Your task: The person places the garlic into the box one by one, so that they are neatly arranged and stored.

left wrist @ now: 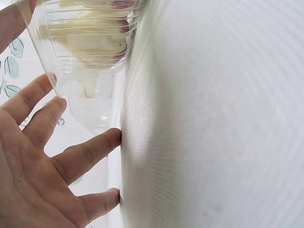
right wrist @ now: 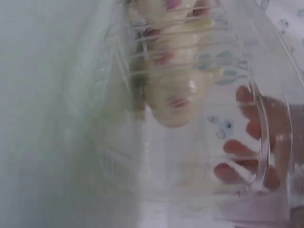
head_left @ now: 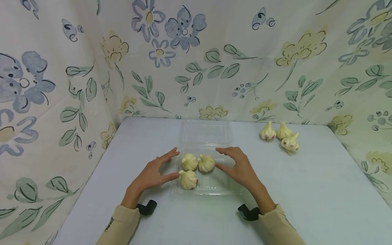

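Note:
A clear plastic clamshell container [head_left: 218, 185] lies with its lid [head_left: 205, 133] folded back toward the far side. Inside its left half sit garlic bulbs, one at back left [head_left: 189, 162], one beside it [head_left: 206, 164] and one in front [head_left: 188, 180]. My left hand [head_left: 150, 173] is at the container's left side, fingers spread; some fingertips meet the rim in the left wrist view. Over the right part of the container is my right hand [head_left: 240, 170], thumb and fingers apart, its thumb tip close to the right bulb. Neither hand grips a bulb.
Three more garlic bulbs [head_left: 282, 134] lie grouped at the back right of the white table [head_left: 312, 190]. A floral cloth [head_left: 202, 85] hangs behind and along both sides. Black wrist devices [head_left: 249, 213] sit at both cuffs.

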A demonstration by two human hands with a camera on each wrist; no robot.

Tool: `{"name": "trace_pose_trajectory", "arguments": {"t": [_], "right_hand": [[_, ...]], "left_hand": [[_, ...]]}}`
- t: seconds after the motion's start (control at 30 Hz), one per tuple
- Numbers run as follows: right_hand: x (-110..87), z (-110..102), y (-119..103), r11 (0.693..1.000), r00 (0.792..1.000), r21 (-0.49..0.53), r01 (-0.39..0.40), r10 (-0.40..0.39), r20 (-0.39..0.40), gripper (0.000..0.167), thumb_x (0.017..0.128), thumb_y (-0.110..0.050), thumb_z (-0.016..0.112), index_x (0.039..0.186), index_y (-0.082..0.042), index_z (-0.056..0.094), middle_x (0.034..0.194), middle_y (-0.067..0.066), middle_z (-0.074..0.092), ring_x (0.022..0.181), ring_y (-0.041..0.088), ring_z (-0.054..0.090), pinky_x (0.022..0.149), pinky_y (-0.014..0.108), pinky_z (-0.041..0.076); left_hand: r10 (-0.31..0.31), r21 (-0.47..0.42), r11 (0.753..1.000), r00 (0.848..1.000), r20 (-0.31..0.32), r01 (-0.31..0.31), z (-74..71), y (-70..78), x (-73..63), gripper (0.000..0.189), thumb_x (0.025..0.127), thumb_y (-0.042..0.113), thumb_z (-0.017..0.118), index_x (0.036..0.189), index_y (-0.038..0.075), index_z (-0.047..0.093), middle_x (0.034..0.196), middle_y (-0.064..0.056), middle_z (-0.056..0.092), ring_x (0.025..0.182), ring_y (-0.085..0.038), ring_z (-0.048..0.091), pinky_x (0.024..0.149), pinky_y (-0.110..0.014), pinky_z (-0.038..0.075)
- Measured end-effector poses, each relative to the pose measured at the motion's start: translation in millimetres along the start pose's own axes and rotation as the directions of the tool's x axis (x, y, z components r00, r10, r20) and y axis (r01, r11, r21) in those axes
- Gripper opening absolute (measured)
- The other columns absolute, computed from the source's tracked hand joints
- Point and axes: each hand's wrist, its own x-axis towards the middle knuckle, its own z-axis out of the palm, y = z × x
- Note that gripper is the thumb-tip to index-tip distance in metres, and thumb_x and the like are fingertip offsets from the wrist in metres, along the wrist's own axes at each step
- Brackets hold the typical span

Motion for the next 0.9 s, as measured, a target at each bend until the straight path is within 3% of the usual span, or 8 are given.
{"name": "trace_pose_trajectory", "arguments": {"t": [0.2, 0.37, 0.63, 0.9], "right_hand": [[-5.2, -11.0, 4.4, 1.0, 0.995, -0.014, -0.006, 0.005, -0.098, 0.049, 0.081, -0.015, 0.087, 0.128, -0.016, 0.071, 0.117, 0.001, 0.074, 0.104, 0.021, 0.062, 0.083, 0.046, 0.054], [-9.7, -22.4, 12.6, 0.999, 0.986, -0.032, -0.016, 0.011, -0.165, 0.047, 0.08, -0.01, 0.087, 0.125, -0.013, 0.072, 0.111, 0.002, 0.075, 0.099, 0.023, 0.063, 0.081, 0.035, 0.053], [-18.9, -40.8, 32.1, 0.991, 0.974, -0.091, -0.096, 0.074, -0.216, 0.046, 0.082, -0.009, 0.085, 0.125, -0.008, 0.071, 0.116, 0.01, 0.074, 0.099, 0.022, 0.065, 0.08, 0.039, 0.055], [-26.4, -58.6, 52.9, 0.977, 0.944, -0.099, -0.189, 0.154, -0.292, 0.045, 0.085, -0.013, 0.084, 0.127, -0.009, 0.07, 0.118, 0.012, 0.073, 0.099, 0.027, 0.065, 0.08, 0.026, 0.051]], "left_hand": [[0.0, 0.002, 1.0, 1.0, 0.0, 0.0, -0.7, 1.4, -0.7, 0.077, 0.089, 0.052, 0.074, 0.155, 0.028, 0.044, 0.167, 0.011, 0.031, 0.141, -0.029, 0.053, 0.121, -0.071, 0.021], [0.003, 0.006, 1.0, 1.0, 0.0, -0.003, 0.0, 0.0, -0.4, 0.076, 0.089, 0.051, 0.074, 0.155, 0.029, 0.044, 0.167, 0.01, 0.031, 0.14, -0.029, 0.053, 0.12, -0.072, 0.022], [0.007, 0.007, 1.0, 1.0, -0.003, -0.007, 0.4, -0.6, -0.2, 0.076, 0.089, 0.051, 0.074, 0.155, 0.027, 0.045, 0.167, 0.01, 0.031, 0.14, -0.03, 0.054, 0.119, -0.072, 0.022], [-0.007, 0.002, 1.0, 1.0, 0.003, 0.007, -0.1, 1.2, -0.4, 0.076, 0.089, 0.051, 0.074, 0.155, 0.027, 0.045, 0.167, 0.011, 0.03, 0.141, -0.03, 0.053, 0.121, -0.071, 0.021]]}}
